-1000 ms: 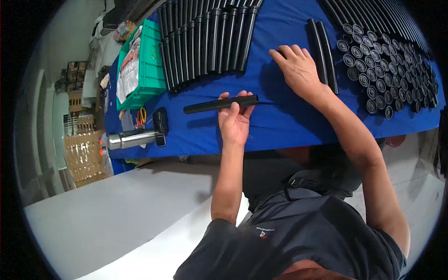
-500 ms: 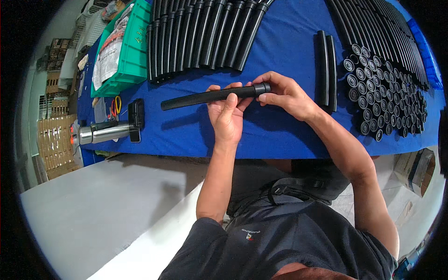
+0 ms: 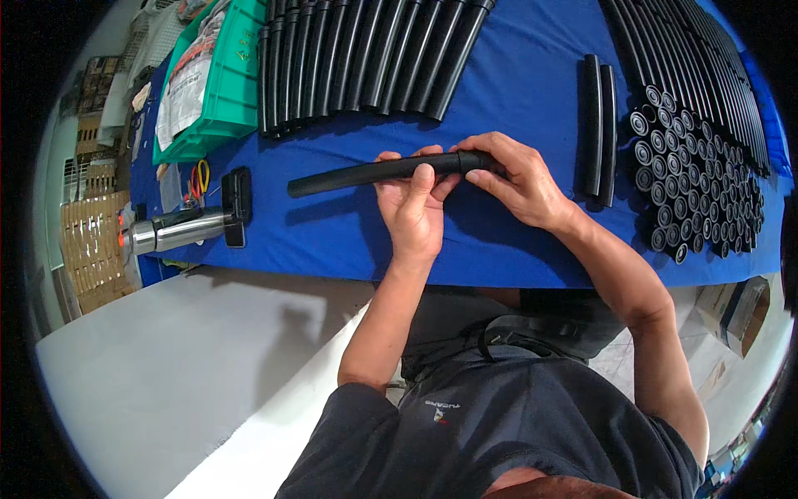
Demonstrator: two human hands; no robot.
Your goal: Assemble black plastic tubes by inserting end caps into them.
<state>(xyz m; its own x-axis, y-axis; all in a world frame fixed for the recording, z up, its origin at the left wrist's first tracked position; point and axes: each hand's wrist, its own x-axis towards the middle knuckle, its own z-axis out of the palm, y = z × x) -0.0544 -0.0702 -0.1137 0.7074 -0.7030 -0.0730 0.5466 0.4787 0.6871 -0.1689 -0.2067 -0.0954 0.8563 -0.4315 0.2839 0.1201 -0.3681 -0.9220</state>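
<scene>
Both hands (image 3: pixel 407 214) grip a black tube (image 3: pixel 362 175); open blue cloth (image 3: pixel 492 243) reaches the near edge (image 3: pixel 507 284).

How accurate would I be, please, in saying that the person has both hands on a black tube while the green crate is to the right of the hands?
Not quite: the left hand and right hand are both on a black tube, but the green crate is to their left, not their right, as the head view shows.

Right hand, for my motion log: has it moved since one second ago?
Yes: the right hand has moved left, away from the two separate black tubes, to the right end of the held tube.
</scene>
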